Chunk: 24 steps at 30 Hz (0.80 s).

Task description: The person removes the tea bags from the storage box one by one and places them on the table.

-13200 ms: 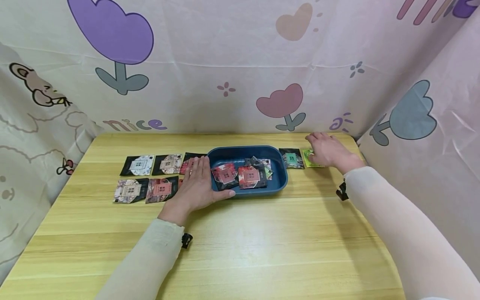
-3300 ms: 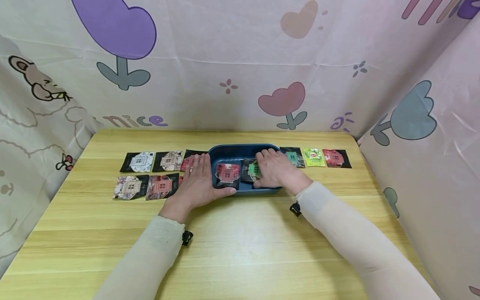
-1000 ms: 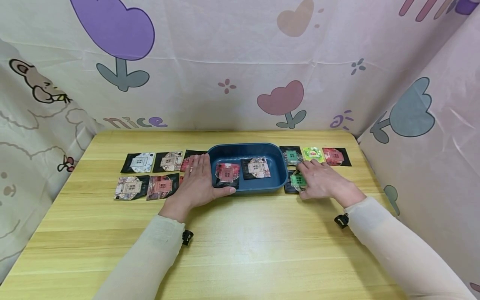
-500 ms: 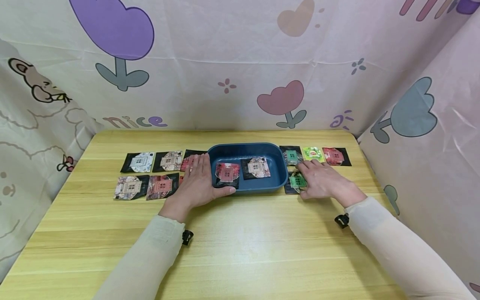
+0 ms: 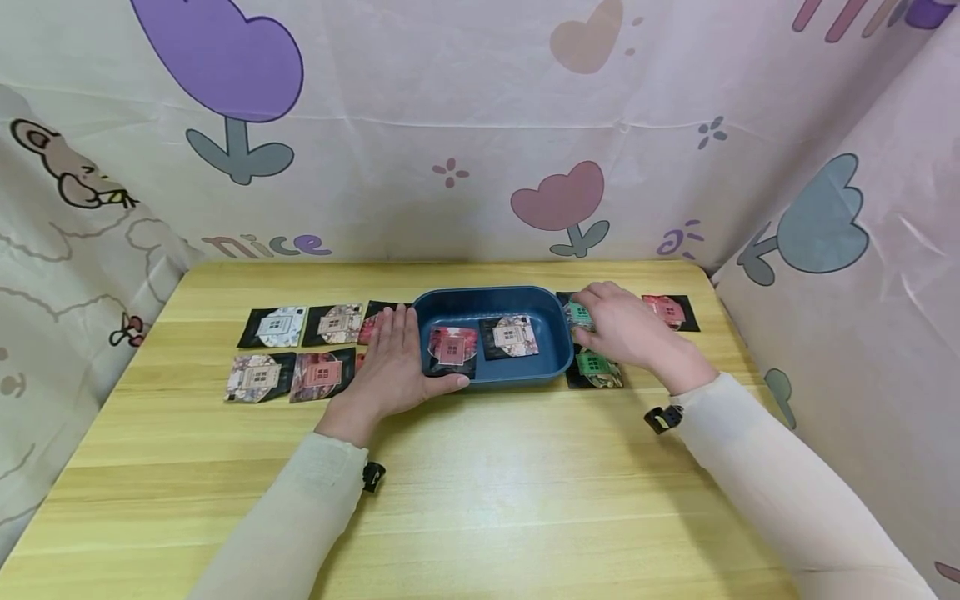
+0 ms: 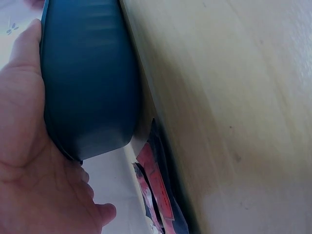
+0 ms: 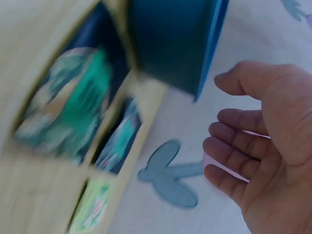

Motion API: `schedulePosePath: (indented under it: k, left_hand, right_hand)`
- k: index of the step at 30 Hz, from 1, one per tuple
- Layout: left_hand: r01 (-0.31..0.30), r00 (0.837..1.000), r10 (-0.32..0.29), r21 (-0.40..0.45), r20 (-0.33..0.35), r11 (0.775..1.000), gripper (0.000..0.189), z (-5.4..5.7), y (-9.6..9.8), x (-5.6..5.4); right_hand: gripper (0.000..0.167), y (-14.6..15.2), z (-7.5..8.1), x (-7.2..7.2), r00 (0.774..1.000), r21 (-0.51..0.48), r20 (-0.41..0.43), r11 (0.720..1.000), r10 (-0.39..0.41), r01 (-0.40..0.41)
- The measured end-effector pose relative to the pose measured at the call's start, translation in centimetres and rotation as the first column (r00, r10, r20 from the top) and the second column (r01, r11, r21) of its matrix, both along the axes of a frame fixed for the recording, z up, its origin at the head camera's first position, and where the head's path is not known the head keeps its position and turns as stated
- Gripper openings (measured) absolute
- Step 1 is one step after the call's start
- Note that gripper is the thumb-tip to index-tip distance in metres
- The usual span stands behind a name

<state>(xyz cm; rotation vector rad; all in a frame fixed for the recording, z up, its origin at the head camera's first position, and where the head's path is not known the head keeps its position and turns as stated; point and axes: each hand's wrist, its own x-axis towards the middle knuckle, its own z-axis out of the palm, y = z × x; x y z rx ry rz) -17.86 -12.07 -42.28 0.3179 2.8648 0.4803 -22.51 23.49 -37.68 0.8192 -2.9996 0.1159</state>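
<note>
My left hand [image 5: 386, 367] lies flat, straight fingers against the left end of a blue plastic tray [image 5: 558, 375], thumb along its front rim. Inside the tray lie a red-and-black tea bag packet [image 5: 452, 348] and a cream floral one [image 5: 510, 336]. My right hand [image 5: 630, 329] hovers over the packets right of the tray, fingers loosely bent around nothing. A green-labelled tea bag packet [image 5: 595, 367] lies just in front of it. Partly covered by its fingers is a teal-labelled packet [image 5: 576, 312]. A yellow-green packet [image 7: 92, 207], hidden in the head view, shows in the right wrist view.
Left of the tray, several flat packets form two rows, among them a white floral one [image 5: 281, 326] and a reddish one [image 5: 322, 375]; my left hand overlaps the nearest. A red packet [image 5: 670, 312] lies at the far right. A printed curtain [image 5: 420, 125] hangs behind the wooden table [image 5: 487, 492].
Over the longer span, packets left the tray; a red and a green-labelled one now lie at right. Since half a second ago, my right hand let go of the green-labelled packet and rose away.
</note>
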Motion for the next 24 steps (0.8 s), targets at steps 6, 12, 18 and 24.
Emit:
schedulePosePath:
  k: [6,12,18,24]
  left_hand:
    - [0.01,1.0,-0.01,-0.021,-0.017,1.0,0.143,0.0,-0.1,0.0]
    - [0.009,1.0,-0.009,-0.019,-0.02,1.0,0.141,0.0,0.0,-0.1]
    - [0.003,1.0,-0.004,-0.016,-0.022,1.0,0.143,-0.2,0.1,-0.1]
    - [-0.006,1.0,0.006,-0.001,-0.014,1.0,0.141,-0.1,0.0,0.0]
  right_hand:
    - [0.053,-4.2,0.4,-0.5,0.997,-0.017,-0.025,0.997,0.071,-0.071]
    - [0.054,-7.2,-1.0,-1.2,0.993,0.034,0.048,0.994,0.106,-0.108]
    - [0.068,-8.5,-2.7,-2.0,0.982,0.097,0.183,0.993,0.055,-0.073]
    - [0.081,-9.0,-3.5,-2.5,0.969,0.127,0.244,0.99,0.026,-0.059]
